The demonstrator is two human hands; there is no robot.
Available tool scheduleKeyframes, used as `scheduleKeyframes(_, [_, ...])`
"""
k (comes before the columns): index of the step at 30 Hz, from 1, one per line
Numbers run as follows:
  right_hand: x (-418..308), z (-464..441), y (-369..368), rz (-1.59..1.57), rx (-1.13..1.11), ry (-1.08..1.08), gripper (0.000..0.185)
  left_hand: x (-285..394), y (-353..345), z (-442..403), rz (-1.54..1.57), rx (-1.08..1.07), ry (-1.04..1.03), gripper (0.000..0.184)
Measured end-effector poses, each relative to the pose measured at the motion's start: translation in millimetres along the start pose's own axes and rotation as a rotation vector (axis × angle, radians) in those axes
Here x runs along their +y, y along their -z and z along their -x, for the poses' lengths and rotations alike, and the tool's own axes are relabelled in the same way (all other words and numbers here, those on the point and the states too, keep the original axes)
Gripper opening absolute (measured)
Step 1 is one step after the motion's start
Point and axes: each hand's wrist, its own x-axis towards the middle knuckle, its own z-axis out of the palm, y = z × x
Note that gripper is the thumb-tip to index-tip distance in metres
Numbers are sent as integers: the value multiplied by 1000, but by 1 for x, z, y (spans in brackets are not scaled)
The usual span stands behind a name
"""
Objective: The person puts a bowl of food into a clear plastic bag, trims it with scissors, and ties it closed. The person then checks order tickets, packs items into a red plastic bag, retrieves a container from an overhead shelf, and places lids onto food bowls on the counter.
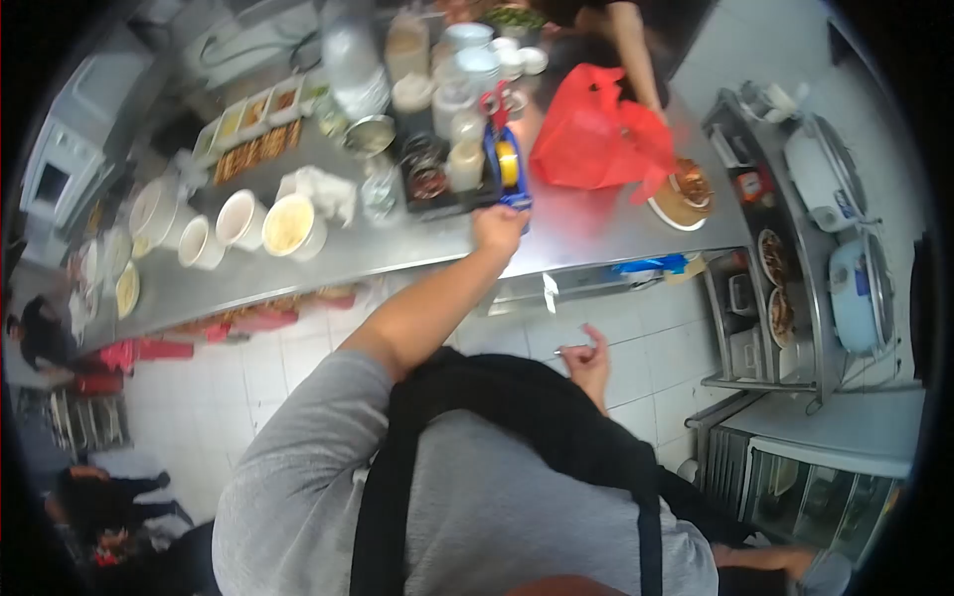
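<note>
At the counter's front edge, my left hand is closed on the near end of a blue tape dispenser with a yellow roll. Red-handled scissors stand just behind it. My right hand is low in front of my apron, over the floor, with thumb and finger apart. A small pale bit shows at the thumb tip, too small to name. To the right of the dispenser is a red plastic bag. Another person's arm reaches behind the bag.
A black tray with jars is left of the dispenser. Several white tubs line the steel counter. A brown round container sits at its right end. A metal rack stands right; people are at the far left.
</note>
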Motion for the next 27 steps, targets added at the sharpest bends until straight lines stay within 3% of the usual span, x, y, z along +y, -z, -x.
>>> scheduleKeyframes(1, [8,-4,-11,-71,-27,-55,54,2,4,0,-140,14,-50,21])
scheduleKeyframes(2, [9,-7,-18,-109,-66,-95,54,18,11,3,-192,-96,79,26])
scheduleKeyframes(5, [10,-15,-29,92,-192,-168,57,27,22,14,-416,-55,-93,23])
scheduleKeyframes(8, [38,-18,-27,158,-262,-184,53,-9,22,10,-481,-72,-427,15])
scheduleKeyframes(9, [35,-19,-25,53,-247,-206,51,-13,25,11,-369,-95,-567,14])
scheduleKeyframes(11, [13,-21,-24,-133,-259,-273,48,23,55,29,12,-172,-466,23])
scheduleKeyframes(12, [-3,-22,-26,-152,-288,-213,46,56,88,38,131,-274,-356,22])
scheduleKeyframes(15, [-67,-36,-51,-225,-385,-46,45,86,187,33,371,-101,-435,20])
scheduleKeyframes(17, [-143,-42,-94,-137,-530,170,47,85,264,23,319,131,-331,46])
scheduleKeyframes(19, [-192,-62,-154,-32,-609,395,48,61,335,8,355,356,-344,59])
scheduleKeyframes(21, [-243,-81,-224,51,-715,509,45,46,386,0,446,557,-271,55])
scheduleKeyframes(23, [-278,-104,-292,379,-668,804,42,15,413,-15,430,604,-247,54])
scheduleKeyframes(27, [-253,-133,-406,923,-690,974,47,-57,428,-40,98,676,-108,48])
